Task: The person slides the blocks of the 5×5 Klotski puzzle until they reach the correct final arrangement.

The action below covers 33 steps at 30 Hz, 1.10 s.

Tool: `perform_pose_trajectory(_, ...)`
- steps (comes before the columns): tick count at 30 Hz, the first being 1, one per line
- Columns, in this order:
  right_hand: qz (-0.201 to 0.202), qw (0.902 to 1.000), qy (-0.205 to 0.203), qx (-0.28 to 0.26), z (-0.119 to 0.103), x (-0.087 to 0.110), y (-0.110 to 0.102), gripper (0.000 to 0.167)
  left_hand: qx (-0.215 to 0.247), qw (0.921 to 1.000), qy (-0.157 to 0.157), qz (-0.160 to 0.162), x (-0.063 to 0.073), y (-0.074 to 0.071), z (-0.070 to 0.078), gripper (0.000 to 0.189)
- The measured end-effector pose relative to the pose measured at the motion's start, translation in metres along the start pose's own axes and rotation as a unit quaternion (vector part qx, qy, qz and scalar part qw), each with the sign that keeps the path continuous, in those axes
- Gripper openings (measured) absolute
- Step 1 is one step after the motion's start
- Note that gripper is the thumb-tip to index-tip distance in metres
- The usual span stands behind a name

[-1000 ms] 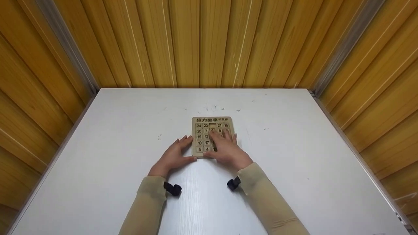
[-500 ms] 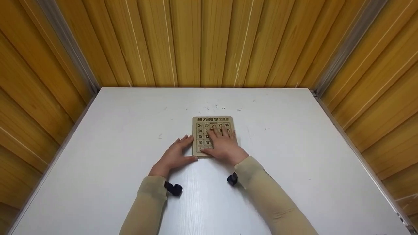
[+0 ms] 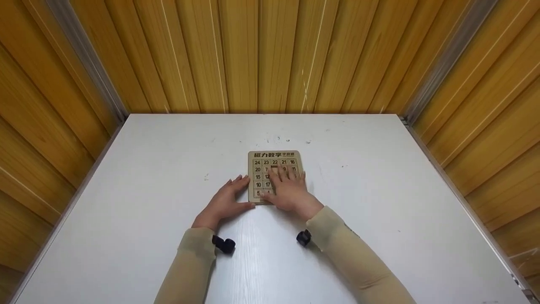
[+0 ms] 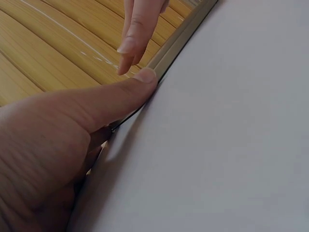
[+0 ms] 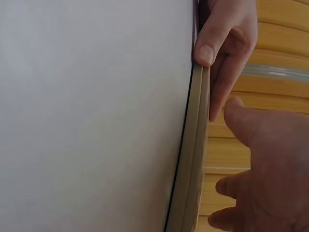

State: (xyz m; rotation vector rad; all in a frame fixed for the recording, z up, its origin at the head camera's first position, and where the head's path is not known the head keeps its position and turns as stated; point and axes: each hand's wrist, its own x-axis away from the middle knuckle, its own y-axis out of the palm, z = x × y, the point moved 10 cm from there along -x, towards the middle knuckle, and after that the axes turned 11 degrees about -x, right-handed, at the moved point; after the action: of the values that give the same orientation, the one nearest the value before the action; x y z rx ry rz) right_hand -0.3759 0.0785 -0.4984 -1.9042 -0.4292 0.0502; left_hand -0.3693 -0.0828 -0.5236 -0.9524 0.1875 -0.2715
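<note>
A wooden number sliding puzzle lies flat on the white table in the head view, with a printed title strip along its top. My left hand holds its near left corner, thumb at the near edge and fingers along the left side. Over the lower right tiles spreads my right hand, fingertips on the second row and hiding several tiles. Tile 22 sits in the top row, and the gap shows just below it. In the right wrist view, the left thumb presses the puzzle's edge.
The white table runs out around the puzzle on all sides. Yellow wood-look panels rise behind it and at both sides. Black wrist cameras sit on both cuffs.
Tile 22 has slid up into the top row, so the gap is now beneath it. My right hand shifted slightly up the board, its thumb rising from the near edge; the left stayed put.
</note>
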Motion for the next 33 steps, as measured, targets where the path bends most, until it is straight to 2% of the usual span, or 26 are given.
perform_pose_trajectory(5,-0.003,0.9998,0.01,-0.014,-0.009,0.022,0.007,0.086,-0.001,1.0,0.002,0.003,0.0,0.0,-0.001,0.086)
perform_pose_trajectory(10,-0.013,0.9995,0.022,-0.018,-0.013,0.03,0.013,0.085,-0.005,0.9998,0.014,0.012,0.0,-0.002,0.001,0.086)
perform_pose_trajectory(14,-0.013,0.9994,0.029,-0.012,-0.013,0.03,0.013,0.085,-0.009,0.9997,0.021,0.011,0.0,-0.001,0.002,0.086)
perform_pose_trajectory(21,-0.012,0.9993,0.032,-0.014,-0.013,0.026,0.013,0.087,-0.005,1.0,0.004,0.003,-0.001,0.002,-0.001,0.086)
perform_pose_trajectory(33,-0.005,0.9989,0.04,-0.024,-0.011,0.016,0.007,0.087,-0.011,0.9999,0.009,0.002,0.0,0.0,0.0,0.085)
